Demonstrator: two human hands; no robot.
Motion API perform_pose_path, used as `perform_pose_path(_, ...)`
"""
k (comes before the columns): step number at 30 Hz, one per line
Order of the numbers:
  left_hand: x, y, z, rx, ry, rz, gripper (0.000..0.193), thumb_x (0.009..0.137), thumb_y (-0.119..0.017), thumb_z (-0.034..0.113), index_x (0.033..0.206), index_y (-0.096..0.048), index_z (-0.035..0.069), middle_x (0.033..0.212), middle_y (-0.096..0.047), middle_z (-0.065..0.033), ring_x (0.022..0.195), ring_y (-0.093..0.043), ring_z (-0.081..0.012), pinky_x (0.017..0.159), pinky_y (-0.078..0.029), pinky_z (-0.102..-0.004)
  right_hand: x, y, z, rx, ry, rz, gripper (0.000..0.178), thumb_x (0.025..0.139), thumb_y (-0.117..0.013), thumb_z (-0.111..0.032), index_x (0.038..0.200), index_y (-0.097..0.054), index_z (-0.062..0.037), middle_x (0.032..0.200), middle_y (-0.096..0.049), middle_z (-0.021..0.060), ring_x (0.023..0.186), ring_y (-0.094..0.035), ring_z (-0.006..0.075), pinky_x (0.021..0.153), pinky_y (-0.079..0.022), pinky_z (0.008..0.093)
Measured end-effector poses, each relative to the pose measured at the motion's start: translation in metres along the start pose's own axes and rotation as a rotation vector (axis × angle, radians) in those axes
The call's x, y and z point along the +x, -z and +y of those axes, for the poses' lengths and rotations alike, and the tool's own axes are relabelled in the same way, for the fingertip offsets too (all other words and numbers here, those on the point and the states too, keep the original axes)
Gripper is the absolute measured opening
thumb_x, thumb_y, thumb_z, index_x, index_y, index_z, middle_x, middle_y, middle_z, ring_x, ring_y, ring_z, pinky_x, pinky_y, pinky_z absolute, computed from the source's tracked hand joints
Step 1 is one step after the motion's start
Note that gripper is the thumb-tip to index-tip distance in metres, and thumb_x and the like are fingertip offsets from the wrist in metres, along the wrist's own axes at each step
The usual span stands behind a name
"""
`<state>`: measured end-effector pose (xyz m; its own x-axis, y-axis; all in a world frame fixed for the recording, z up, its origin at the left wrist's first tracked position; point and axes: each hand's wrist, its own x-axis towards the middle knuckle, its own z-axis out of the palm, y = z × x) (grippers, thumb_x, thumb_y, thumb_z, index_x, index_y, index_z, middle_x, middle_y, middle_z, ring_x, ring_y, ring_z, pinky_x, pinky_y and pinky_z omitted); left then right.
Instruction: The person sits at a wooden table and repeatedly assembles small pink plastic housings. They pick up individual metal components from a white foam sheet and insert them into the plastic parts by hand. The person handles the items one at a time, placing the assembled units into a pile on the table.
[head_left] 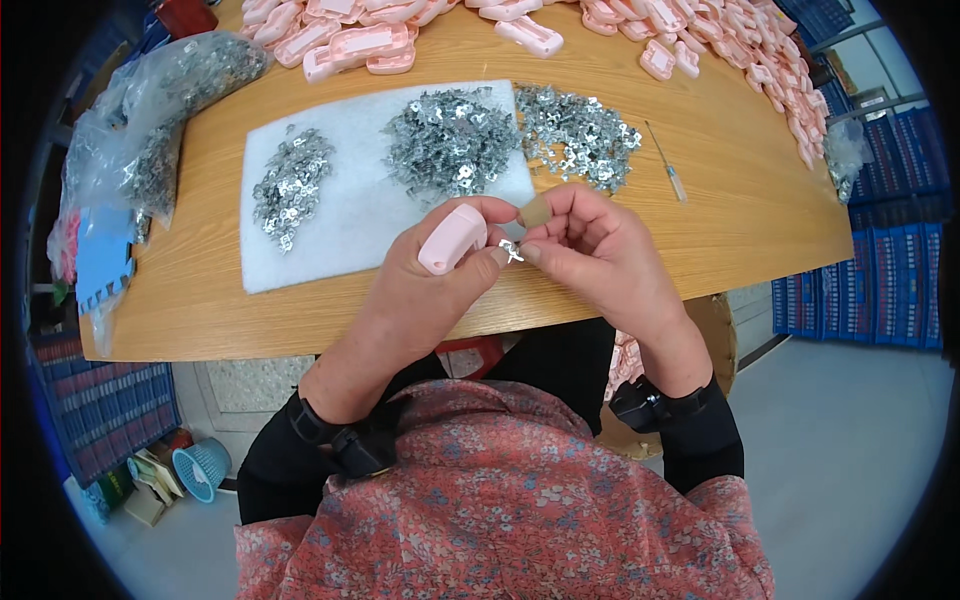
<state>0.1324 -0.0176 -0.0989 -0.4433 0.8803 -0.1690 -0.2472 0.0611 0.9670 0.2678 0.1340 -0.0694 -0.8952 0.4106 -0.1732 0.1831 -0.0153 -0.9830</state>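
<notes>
My left hand (420, 275) is closed around a pale pink plastic shell (453, 240), which rests between its thumb and palm. At that thumb's tip is a small shiny metal clip (511, 251). My right hand (605, 255) pinches the clip's other side between thumb and fingers. A tan covering (535, 211) wraps one right fingertip. Both hands are above the table's near edge, just in front of a white foam sheet (350, 225). On the sheet lie a large heap of metal clips (450, 145) and a smaller heap (293, 190).
More metal clips (575, 135) lie right of the sheet, beside a thin screwdriver-like tool (667, 165). Pink shells (360, 45) pile along the far edge and the right side. Clear bags of metal parts (150, 130) stand at the left. Blue crates (860, 285) are stacked beyond the wooden table (720, 250).
</notes>
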Motion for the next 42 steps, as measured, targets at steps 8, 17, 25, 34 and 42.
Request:
perform_pose_path(8, 0.000, 0.010, -0.008, -0.438, 0.058, -0.148, 0.054, 0.101, -0.045, 0.052, 0.126, -0.057, 0.006, 0.085, -0.063, -0.0086, 0.075, -0.062, -0.0187, 0.072, -0.052, -0.0336, -0.003, -0.010, 0.002, 0.225, -0.011, 0.013, 0.020, 0.090, -0.067, -0.001, 0.108, -0.060, -0.0028, 0.095, -0.063, -0.0009, 0.086, -0.058, 0.0041, 0.079, -0.047, 0.0203)
perform_pose_path(17, 0.002, 0.019, -0.008, -0.892, 0.232, -0.241, 0.083, 0.094, -0.019, 0.078, 0.108, -0.059, 0.007, 0.076, -0.064, -0.0123, 0.062, -0.067, -0.0246, 0.058, -0.058, -0.0405, -0.009, -0.029, 0.003, 0.140, 0.258, 0.095, 0.018, 0.089, -0.068, 0.001, 0.104, -0.060, -0.0022, 0.094, -0.060, -0.0025, 0.087, -0.055, 0.0058, 0.080, -0.045, 0.0219)
perform_pose_path(25, 0.004, 0.017, 0.000, -0.680, 0.445, -0.186, 0.081, 0.095, -0.025, 0.076, 0.120, -0.056, 0.005, 0.077, -0.065, -0.0088, 0.062, -0.067, -0.0227, 0.056, -0.061, -0.0410, 0.003, -0.040, -0.006, -0.327, 0.398, 0.086, 0.015, 0.085, -0.073, -0.004, 0.095, -0.062, -0.0012, 0.082, -0.062, 0.0077, 0.070, -0.065, 0.0166, 0.061, -0.052, 0.0296)
perform_pose_path(34, 0.006, 0.013, -0.001, -0.611, 0.551, -0.161, 0.071, 0.101, -0.025, 0.066, 0.132, -0.047, 0.005, 0.082, -0.065, -0.0102, 0.064, -0.068, -0.0224, 0.053, -0.061, -0.0424, 0.009, -0.036, -0.001, -0.705, 0.512, 0.090, 0.017, 0.082, -0.072, -0.006, 0.096, -0.062, -0.0027, 0.084, -0.063, 0.0135, 0.075, -0.064, 0.0312, 0.066, -0.052, 0.0390)
perform_pose_path(42, 0.006, 0.010, -0.003, -0.586, 0.532, -0.146, 0.067, 0.101, -0.026, 0.065, 0.124, -0.050, 0.007, 0.080, -0.064, -0.0104, 0.065, -0.068, -0.0229, 0.054, -0.061, -0.0424, 0.005, -0.032, -0.002, -0.653, 0.370, 0.122, 0.019, 0.085, -0.072, -0.010, 0.102, -0.064, -0.0039, 0.081, -0.062, 0.0120, 0.069, -0.063, 0.0262, 0.064, -0.050, 0.0358)
